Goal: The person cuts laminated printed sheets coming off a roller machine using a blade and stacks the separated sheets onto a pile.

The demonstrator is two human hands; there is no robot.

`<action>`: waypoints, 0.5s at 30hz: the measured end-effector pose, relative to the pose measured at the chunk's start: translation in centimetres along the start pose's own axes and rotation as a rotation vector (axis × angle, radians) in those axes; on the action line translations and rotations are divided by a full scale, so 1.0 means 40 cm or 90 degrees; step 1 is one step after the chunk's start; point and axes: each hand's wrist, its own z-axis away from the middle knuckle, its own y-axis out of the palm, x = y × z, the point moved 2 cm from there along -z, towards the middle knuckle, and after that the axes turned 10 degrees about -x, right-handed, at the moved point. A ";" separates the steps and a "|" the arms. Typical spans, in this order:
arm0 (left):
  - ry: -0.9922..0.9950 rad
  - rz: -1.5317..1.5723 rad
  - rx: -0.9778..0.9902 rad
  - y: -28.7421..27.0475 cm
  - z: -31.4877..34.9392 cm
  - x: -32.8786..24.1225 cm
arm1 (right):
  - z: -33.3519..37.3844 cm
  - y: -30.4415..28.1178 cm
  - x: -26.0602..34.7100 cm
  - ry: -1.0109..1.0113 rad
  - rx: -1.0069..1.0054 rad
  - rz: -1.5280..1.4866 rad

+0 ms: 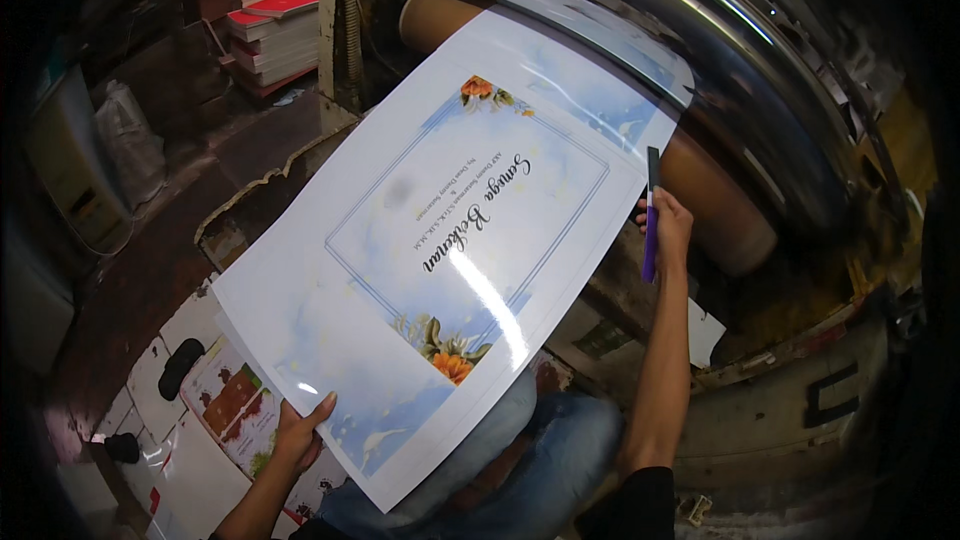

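A large glossy printed sheet (380,230), white and pale blue with a thin blue frame and orange flowers, stretches diagonally from a shiny metal roller (700,40) down toward my lap. My left hand (298,430) pinches its lower left edge, thumb on top and fingers underneath. At the sheet's right edge, below the roller, my right hand (668,225) is closed round a slim purple cutter knife (651,240). The knife's dark blade points up, close to the sheet's edge. The sheet's far end curves up against the roller.
A brown roll (720,205) lies under the metal roller. Red-covered books (275,35) are stacked at the far left. Below the sheet on the left are more printed sheets (235,410) and a black object (181,368). A worn machine panel (780,420) stands at right.
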 end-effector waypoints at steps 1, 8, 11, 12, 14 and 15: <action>-0.001 0.002 -0.001 0.011 -0.002 -0.005 | -0.017 0.000 -0.018 0.000 0.002 0.001; -0.014 0.018 0.008 0.035 -0.039 -0.003 | -0.057 0.053 -0.039 -0.041 0.093 0.044; -0.034 0.020 0.017 0.053 -0.051 0.020 | -0.106 0.003 -0.061 -0.377 -0.178 0.213; -0.038 0.019 -0.002 0.033 -0.049 0.015 | -0.078 0.055 -0.028 -0.319 -0.197 0.248; -0.048 0.016 -0.008 0.062 -0.045 0.012 | -0.125 0.054 0.012 -0.475 -0.197 0.254; -0.063 0.013 -0.015 0.079 -0.029 0.001 | -0.150 0.054 0.040 -0.630 -0.194 0.260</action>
